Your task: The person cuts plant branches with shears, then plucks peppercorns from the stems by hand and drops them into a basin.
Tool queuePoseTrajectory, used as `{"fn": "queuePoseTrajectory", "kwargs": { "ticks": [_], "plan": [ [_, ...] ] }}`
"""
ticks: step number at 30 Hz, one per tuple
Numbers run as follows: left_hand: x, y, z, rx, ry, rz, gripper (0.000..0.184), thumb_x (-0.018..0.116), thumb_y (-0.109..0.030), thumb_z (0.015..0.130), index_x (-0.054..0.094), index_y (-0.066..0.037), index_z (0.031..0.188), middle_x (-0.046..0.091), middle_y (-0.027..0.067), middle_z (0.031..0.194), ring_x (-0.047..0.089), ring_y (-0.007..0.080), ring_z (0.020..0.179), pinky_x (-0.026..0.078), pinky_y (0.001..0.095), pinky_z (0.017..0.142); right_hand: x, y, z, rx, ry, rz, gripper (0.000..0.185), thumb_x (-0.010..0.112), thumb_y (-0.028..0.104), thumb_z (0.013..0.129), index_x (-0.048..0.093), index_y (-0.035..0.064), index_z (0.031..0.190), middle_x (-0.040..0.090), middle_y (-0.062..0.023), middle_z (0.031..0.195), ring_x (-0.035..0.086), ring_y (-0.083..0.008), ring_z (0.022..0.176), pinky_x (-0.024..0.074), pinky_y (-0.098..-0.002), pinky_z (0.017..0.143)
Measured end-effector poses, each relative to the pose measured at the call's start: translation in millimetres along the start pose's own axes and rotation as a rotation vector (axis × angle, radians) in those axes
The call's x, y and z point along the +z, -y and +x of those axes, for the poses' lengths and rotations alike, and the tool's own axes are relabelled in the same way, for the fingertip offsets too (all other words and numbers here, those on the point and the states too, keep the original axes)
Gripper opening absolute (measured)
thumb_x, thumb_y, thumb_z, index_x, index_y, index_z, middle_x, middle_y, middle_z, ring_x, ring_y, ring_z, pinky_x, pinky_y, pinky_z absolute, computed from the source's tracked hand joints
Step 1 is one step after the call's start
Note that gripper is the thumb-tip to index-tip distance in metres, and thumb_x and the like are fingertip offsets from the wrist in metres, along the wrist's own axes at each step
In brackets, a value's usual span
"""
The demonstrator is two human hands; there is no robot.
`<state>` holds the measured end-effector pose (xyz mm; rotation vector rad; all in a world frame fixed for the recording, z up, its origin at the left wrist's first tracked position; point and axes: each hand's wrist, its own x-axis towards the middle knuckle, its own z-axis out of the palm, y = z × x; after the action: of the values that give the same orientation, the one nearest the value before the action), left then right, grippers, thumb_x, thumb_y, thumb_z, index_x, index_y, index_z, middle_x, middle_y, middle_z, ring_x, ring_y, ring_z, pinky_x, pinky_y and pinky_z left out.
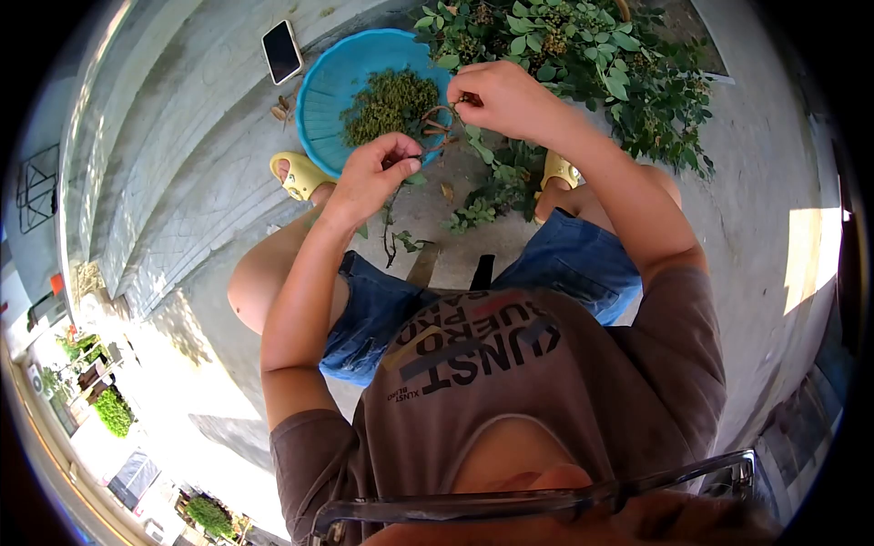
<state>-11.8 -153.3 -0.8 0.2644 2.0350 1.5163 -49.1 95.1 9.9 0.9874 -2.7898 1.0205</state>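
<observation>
Over the right rim of a blue basin [319, 109], both of my hands are closed on a thin brown twig [437, 127]. My left hand [378, 173] pinches its lower end, with a small leafy stem hanging below the fingers. Higher up, my right hand [501, 98] grips the other end, its fingers curled inward. Inside the basin lies a heap of small green berries [391, 105]. A large pile of leafy branches [583, 45] with berry clusters lies beyond my right hand.
A phone [282, 52] lies on the grey floor left of the basin, near some dry scraps [279, 110]. My feet in yellow sandals [299, 176] flank the work area. Loose leafy sprigs [473, 214] lie between them. Curved steps [173, 136] rise at the left.
</observation>
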Motion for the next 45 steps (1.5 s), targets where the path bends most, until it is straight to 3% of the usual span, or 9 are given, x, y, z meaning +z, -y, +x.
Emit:
{"fn": "queuePoseTrajectory", "kwargs": {
  "ticks": [5,9,11,15,30,33,36,39,45],
  "plan": [
    [32.3,-2.9,0.4,-0.028,0.171,0.055,0.018,0.065,-0.009,0.086,0.06,-0.003,0.102,0.058,-0.0027,0.09,0.054,0.0066,0.086,0.044,0.0218,0.078,-13.4,-20.7,-13.1,0.253,0.044,0.768,0.014,0.063,0.01,0.085,0.065,0.0022,0.097,0.064,0.0013,0.083,0.058,-0.0051,0.077,0.0481,-0.023,0.071],
    [42.3,-0.5,8.8,0.474,0.14,0.412,0.025,0.067,-0.02,0.086,0.061,-0.003,0.103,0.062,0.0016,0.093,0.057,0.0097,0.087,0.046,0.0242,0.076,-9.3,-15.3,-19.2,0.238,-0.009,0.985,0.015,0.063,0.01,0.085,0.065,0.0005,0.097,0.065,-0.0006,0.083,0.06,-0.007,0.076,0.0487,-0.0233,0.072],
    [38.3,-15.6,11.6,0.082,0.028,-0.107,0.029,0.064,-0.025,0.089,0.061,-0.002,0.108,0.062,0.0026,0.102,0.057,0.0136,0.101,0.045,0.028,0.089,-8.4,-12.9,-19.9,0.211,-0.006,0.963,0.015,0.064,0.01,0.085,0.065,0.001,0.097,0.064,0.0001,0.082,0.059,-0.0065,0.074,0.0485,-0.023,0.07],
    [46.4,-44.2,7.1,-0.01,0.015,-0.401,0.024,0.069,-0.022,0.086,0.062,-0.002,0.097,0.062,0.0001,0.09,0.056,0.0078,0.082,0.045,0.0231,0.075,-2.0,-4.2,-17.3,0.154,-0.117,0.76,0.015,0.066,0.01,0.082,0.065,0.0037,0.095,0.062,0.0001,0.078,0.057,-0.0067,0.069,0.0479,-0.0237,0.063],
    [6.0,-36.1,-6.2,-0.081,0.02,-0.448,0.018,0.059,-0.018,0.091,0.064,-0.001,0.087,0.062,0.0021,0.081,0.056,0.0108,0.078,0.045,0.0277,0.073,-17.5,-15.1,-23.7,0.127,0.25,0.78,0.015,0.063,0.008,0.083,0.065,0.0013,0.096,0.064,-0.0007,0.079,0.059,-0.0074,0.072,0.0486,-0.0235,0.067],
    [0.8,-33.5,-9.2,-0.059,0.151,-0.15,0.02,0.061,-0.021,0.09,0.065,-0.001,0.092,0.063,0.0034,0.087,0.058,0.0119,0.083,0.048,0.0294,0.073,-19.3,-16.3,-26.8,0.193,0.264,0.923,0.013,0.062,0.008,0.086,0.065,0.0011,0.097,0.064,-0.0002,0.082,0.06,-0.0075,0.074,0.0486,-0.0219,0.067],
    [18.1,-22.7,-8.4,0.341,0.431,0.426,0.027,0.065,-0.024,0.088,0.063,-0.002,0.104,0.063,0.0034,0.105,0.059,0.0123,0.092,0.047,0.026,0.08,-16.6,-11.3,-26.6,0.224,0.244,1.111,0.016,0.063,0.009,0.087,0.064,0.0019,0.101,0.064,-0.0005,0.083,0.061,-0.0082,0.074,0.049,-0.0221,0.067],
    [19.2,-38.9,-1.5,0.095,0.176,0.183,0.026,0.067,-0.021,0.087,0.062,-0.002,0.104,0.063,0.003,0.101,0.059,0.0118,0.091,0.046,0.0258,0.081,-16.5,-4.5,-25.6,0.236,0.222,1.191,0.02,0.063,0.009,0.087,0.062,0.0024,0.105,0.064,-0.0014,0.084,0.062,-0.0089,0.074,0.049,-0.0223,0.066],
    [28.9,-41.3,7.1,0.14,0.019,-0.323,0.021,0.069,-0.011,0.084,0.059,-0.004,0.102,0.059,0.0004,0.088,0.055,0.0089,0.081,0.046,0.0238,0.072,-8.4,-3.7,-21.5,0.225,0.181,1.158,0.021,0.065,0.011,0.086,0.059,0.0032,0.105,0.064,-0.0023,0.083,0.062,-0.009,0.074,0.0484,-0.0224,0.064]
  ]
}}
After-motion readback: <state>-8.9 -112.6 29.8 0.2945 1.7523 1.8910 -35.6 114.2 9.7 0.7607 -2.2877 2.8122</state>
